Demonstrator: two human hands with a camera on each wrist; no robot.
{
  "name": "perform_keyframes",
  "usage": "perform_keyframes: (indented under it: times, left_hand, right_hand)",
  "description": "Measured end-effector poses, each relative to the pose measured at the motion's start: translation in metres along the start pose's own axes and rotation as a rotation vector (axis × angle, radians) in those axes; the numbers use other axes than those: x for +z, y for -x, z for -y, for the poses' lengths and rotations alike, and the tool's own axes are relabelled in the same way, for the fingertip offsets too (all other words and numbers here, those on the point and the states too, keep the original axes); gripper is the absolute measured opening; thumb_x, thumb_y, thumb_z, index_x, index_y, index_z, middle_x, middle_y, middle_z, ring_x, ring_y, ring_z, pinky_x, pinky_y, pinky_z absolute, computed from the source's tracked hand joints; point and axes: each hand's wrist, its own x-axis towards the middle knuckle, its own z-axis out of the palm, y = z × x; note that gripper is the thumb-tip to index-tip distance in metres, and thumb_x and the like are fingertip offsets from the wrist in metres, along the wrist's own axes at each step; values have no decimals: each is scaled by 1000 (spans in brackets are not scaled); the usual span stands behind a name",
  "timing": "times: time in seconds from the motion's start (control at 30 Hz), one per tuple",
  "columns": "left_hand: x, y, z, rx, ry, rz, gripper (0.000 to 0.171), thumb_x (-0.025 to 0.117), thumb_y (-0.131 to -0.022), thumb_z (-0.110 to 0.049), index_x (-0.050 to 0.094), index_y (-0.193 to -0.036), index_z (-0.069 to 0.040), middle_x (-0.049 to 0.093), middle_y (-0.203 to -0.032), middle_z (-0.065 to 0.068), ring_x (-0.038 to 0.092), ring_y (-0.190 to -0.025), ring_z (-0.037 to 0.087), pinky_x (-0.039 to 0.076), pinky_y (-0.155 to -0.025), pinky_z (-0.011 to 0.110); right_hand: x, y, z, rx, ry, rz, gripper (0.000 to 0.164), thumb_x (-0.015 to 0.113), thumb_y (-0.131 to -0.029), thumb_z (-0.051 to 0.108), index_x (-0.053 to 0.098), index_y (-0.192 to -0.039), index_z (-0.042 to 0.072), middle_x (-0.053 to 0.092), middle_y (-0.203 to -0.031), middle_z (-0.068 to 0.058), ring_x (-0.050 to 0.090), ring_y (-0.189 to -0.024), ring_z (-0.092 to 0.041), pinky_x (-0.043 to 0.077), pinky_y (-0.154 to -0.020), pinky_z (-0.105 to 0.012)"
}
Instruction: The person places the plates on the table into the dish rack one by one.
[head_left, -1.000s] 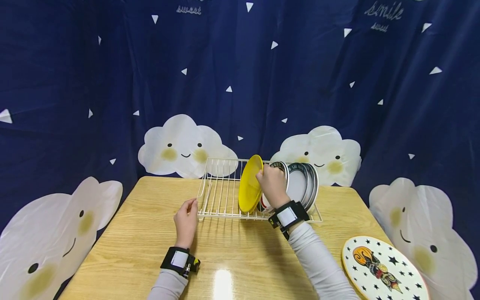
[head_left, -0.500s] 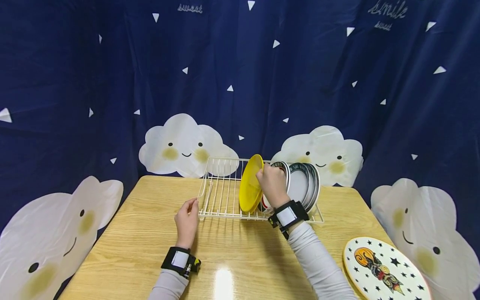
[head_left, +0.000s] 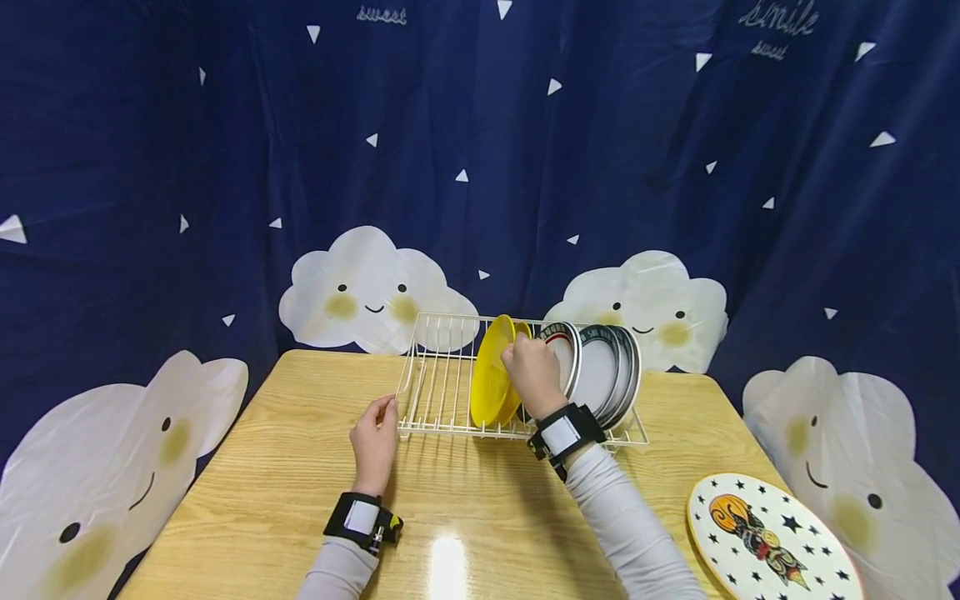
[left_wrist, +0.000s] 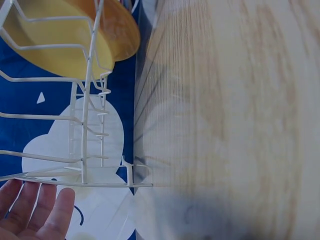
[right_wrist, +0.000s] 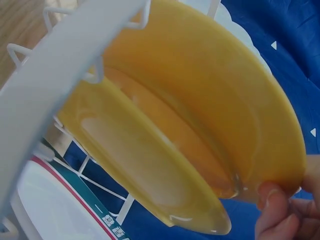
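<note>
A white wire dish rack [head_left: 450,431] stands on the wooden table. My right hand [head_left: 536,379] pinches the rim of a yellow plate [head_left: 489,375] standing on edge in the rack. In the right wrist view, the fingers and thumb of this hand [right_wrist: 290,215] are at that plate's edge. A second yellow plate [right_wrist: 145,155] leans beside it, toward the rack's right. My left hand [head_left: 373,442] is at the rack's left end. In the left wrist view, its fairly straight fingers [left_wrist: 44,205] touch the rack's side wire; its thumb is out of that view.
Several white plates with dark rims [head_left: 600,375] stand in the rack's right half. An oval plate with stars and a cat-like figure [head_left: 776,533] lies at the table's right front. Behind hangs a dark blue curtain [head_left: 480,150] with smiling clouds.
My right hand has shifted slightly left, moving the yellow plate with it. The second yellow plate and a red-rimmed white plate now show more. My left hand stays in place.
</note>
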Motion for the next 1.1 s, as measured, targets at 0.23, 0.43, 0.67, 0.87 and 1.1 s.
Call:
perform_keyframes:
  times: [0.23, 0.43, 0.67, 0.87, 1.1]
  left_hand:
    - [-2, 1, -1, 1, 6, -2, 23, 62, -95, -19, 71, -108, -2, 74, -99, 16, 68, -91, 31, 51, -79, 42]
    - [-2, 1, -2, 0, 2, -8, 23, 61, -95, -18, 71, -108, -1, 74, -100, 17, 68, -91, 32, 51, -79, 42]
    - [-1, 1, -2, 2, 3, -16, 23, 61, -95, -18, 71, -108, -2, 74, -99, 16, 68, -90, 31, 51, -78, 42]
    - [-1, 0, -1, -1, 6, -15, 23, 62, -95, -18, 72, -107, -2, 74, -99, 16, 69, -91, 31, 52, -80, 43]
    - [0, 1, -2, -10, 19, -12, 23, 62, -95, -18, 71, -108, -1, 74, -100, 17, 68, -92, 32, 51, -80, 44]
  right_hand:
    - [1, 1, 2, 2, -9, 13, 17, 60, -84, 6, 57, -67, 2, 47, -53, -7, 41, -45, -17, 33, -40, -27]
    - [3, 6, 6, 19, -11, 65, 20, 61, -87, 10, 60, -69, 0, 54, -55, -11, 47, -45, -20, 42, -41, -32]
    - [5, 9, 7, 17, -22, 57, 23, 63, -86, 12, 58, -67, 1, 54, -54, -11, 49, -45, -22, 42, -41, -34]
    - [11, 17, 5, 3, 1, 99, 28, 63, -89, 14, 56, -63, 4, 49, -53, -7, 48, -45, -19, 38, -40, -31]
    - [12, 19, 6, -2, 15, 71, 27, 68, -88, 16, 59, -67, 1, 55, -56, -12, 56, -49, -27, 45, -43, -39]
